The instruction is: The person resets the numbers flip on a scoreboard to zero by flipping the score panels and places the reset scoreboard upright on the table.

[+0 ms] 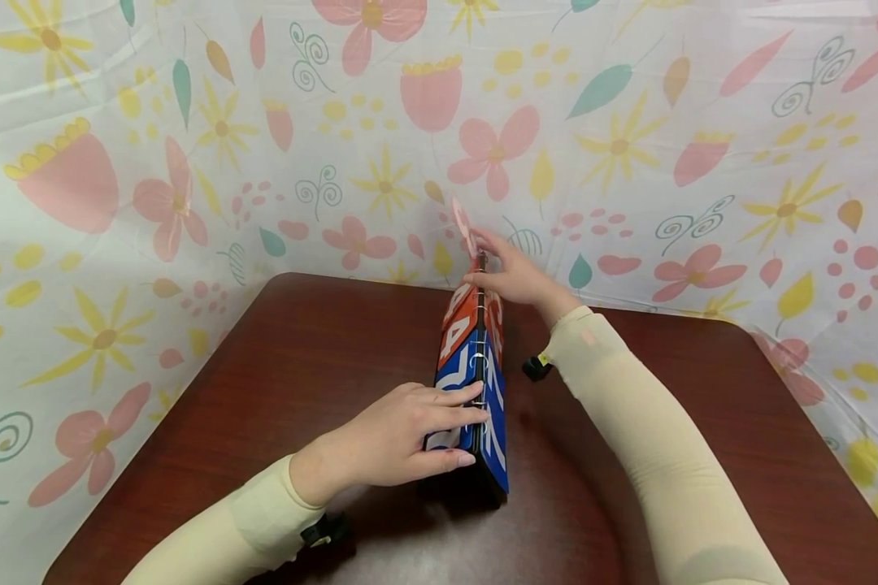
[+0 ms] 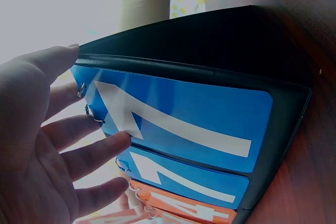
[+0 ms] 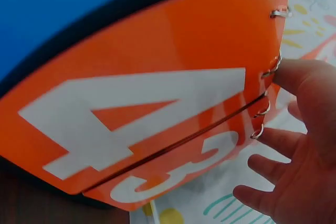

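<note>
A tabletop flip scoreboard [image 1: 494, 406] stands like a tent, its blue and orange number cards hung on metal rings along the top spine. Over the near end of that spine lies my left hand [image 1: 417, 431], fingers spread and touching the top edge. In the left wrist view, blue cards [image 2: 199, 114] show white 1s or 7s beside those fingers. My right hand [image 1: 515, 272] is at the far end, its fingers touching the rings and a raised pinkish card [image 1: 462, 223]. An orange card [image 3: 210, 35] with a white 4 hangs beside it in the right wrist view.
The scoreboard stands on a dark reddish-brown table [image 1: 322, 349] with rounded far corners. Behind and beside the table hangs a white curtain [image 1: 410, 154] printed with flowers and leaves. A small black device [image 1: 536, 367] is strapped at the right wrist.
</note>
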`<state>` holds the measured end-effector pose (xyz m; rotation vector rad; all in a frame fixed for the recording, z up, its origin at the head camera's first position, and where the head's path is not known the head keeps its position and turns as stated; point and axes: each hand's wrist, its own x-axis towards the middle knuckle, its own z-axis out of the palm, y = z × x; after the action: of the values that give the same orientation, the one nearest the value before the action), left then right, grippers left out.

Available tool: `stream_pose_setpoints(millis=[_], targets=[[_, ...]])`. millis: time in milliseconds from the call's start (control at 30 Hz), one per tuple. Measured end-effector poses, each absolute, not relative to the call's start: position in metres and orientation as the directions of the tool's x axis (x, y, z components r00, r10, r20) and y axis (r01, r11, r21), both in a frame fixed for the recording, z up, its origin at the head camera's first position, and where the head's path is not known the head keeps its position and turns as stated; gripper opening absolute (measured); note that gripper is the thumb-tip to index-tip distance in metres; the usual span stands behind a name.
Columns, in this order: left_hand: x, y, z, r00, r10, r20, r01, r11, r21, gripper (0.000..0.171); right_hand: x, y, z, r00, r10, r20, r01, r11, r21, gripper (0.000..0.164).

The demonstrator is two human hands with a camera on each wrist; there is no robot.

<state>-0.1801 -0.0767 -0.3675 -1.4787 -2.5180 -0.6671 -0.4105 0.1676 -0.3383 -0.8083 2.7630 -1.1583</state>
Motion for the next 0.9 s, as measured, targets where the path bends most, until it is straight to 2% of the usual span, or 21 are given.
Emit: stream_pose_setpoints(millis=[200,567,900], targets=[[-0.179,-0.077,-0.368,-0.511,0.791,0.337,0.852,0.415,0.319,0.049,-0.413,0.165,-0.334,-0.852,-0.505,0.14,-0.457,0.588,-0.667,0.086],[-0.179,-0.077,-0.367,-0.501,0.797,0.336,0.86,0.417,0.293,0.049,-0.426,0.159,-0.329,-0.839,-0.529,0.131,-0.485,0.613,-0.624,0.046],[-0.18,-0.076,-0.366,-0.501,0.799,0.334,0.861,0.417,0.292,0.05,-0.431,0.153,-0.319,-0.836,-0.546,0.057,-0.495,0.705,-0.508,0.042]])
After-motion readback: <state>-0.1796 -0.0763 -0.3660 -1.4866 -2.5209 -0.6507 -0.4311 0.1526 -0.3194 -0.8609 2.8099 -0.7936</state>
